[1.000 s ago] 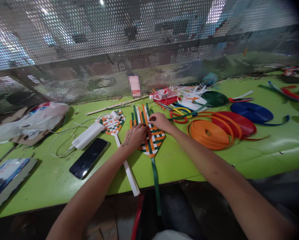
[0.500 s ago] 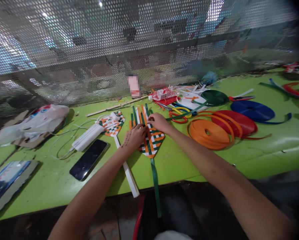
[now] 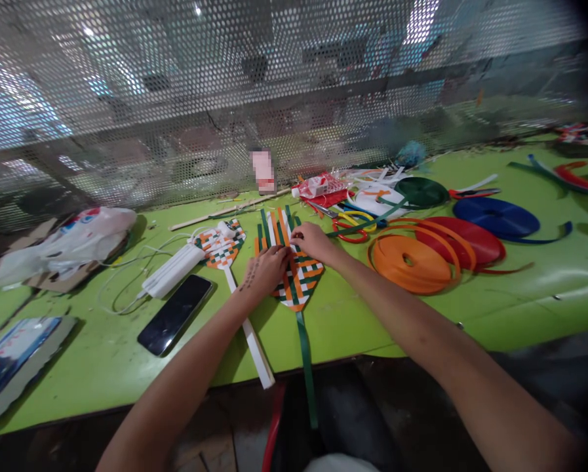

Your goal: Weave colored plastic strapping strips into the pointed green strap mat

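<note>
A woven fan [image 3: 296, 286] of orange, white and green flat strips lies on the table in front of me, loose strip ends pointing away and a long green strip hanging over the near edge. My left hand [image 3: 269, 267] rests on its left side, fingers bent and gripping the weave. From the right, my right hand [image 3: 312, 240] pinches at the strips near the fan's upper middle; its fingertips almost meet those of the left. Which strip is between the fingers is partly hidden. Left of it lies a second woven fan [image 3: 217, 252] with a white handle [image 3: 257, 351].
A black phone [image 3: 176, 314], a white power strip [image 3: 172, 270] and a plastic bag [image 3: 92, 229] lie to the left. On the right are orange [image 3: 396, 262], red [image 3: 480, 242], blue [image 3: 497, 216] and green [image 3: 421, 192] strip coils, plus scissors [image 3: 350, 229]. Perforated metal mesh [image 3: 176, 98] stands behind.
Almost nothing differs. Both hands stay at the same spot on the woven fan, with only a very slight shift of the fingers.
</note>
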`<action>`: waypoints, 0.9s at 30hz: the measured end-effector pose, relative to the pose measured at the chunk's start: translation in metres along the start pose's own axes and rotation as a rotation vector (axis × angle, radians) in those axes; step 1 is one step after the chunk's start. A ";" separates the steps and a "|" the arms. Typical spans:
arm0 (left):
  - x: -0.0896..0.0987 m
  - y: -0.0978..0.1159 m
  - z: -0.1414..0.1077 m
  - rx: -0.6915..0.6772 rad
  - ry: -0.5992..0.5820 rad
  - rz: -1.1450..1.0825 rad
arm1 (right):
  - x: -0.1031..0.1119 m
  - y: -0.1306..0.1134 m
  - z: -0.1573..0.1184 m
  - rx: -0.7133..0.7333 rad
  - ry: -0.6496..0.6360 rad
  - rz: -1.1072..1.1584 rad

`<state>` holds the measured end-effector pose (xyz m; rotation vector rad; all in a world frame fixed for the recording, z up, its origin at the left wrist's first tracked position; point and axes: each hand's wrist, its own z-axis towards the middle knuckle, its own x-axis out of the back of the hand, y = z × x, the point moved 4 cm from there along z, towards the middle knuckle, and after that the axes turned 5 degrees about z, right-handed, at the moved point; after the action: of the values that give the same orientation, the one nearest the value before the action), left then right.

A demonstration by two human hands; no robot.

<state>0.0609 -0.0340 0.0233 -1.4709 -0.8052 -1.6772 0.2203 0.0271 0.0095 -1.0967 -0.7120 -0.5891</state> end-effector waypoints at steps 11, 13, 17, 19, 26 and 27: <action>-0.003 -0.002 0.001 0.020 0.004 -0.010 | 0.000 -0.006 -0.014 0.077 -0.163 -0.121; -0.004 -0.003 0.001 0.026 0.022 -0.006 | 0.002 -0.006 -0.015 0.063 -0.157 -0.121; -0.006 -0.004 0.001 0.035 0.021 -0.003 | 0.008 -0.006 -0.016 0.019 -0.123 -0.139; -0.006 -0.004 0.001 0.032 0.015 0.003 | 0.010 -0.008 -0.017 0.016 -0.126 -0.160; -0.004 -0.003 -0.001 0.056 -0.025 0.047 | 0.009 -0.019 -0.021 0.067 -0.145 -0.201; -0.003 -0.003 -0.001 0.063 -0.034 0.050 | 0.008 -0.019 -0.021 0.070 -0.137 -0.196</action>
<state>0.0580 -0.0330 0.0200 -1.4681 -0.8252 -1.5799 0.2161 0.0004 0.0204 -1.0163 -0.9598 -0.6545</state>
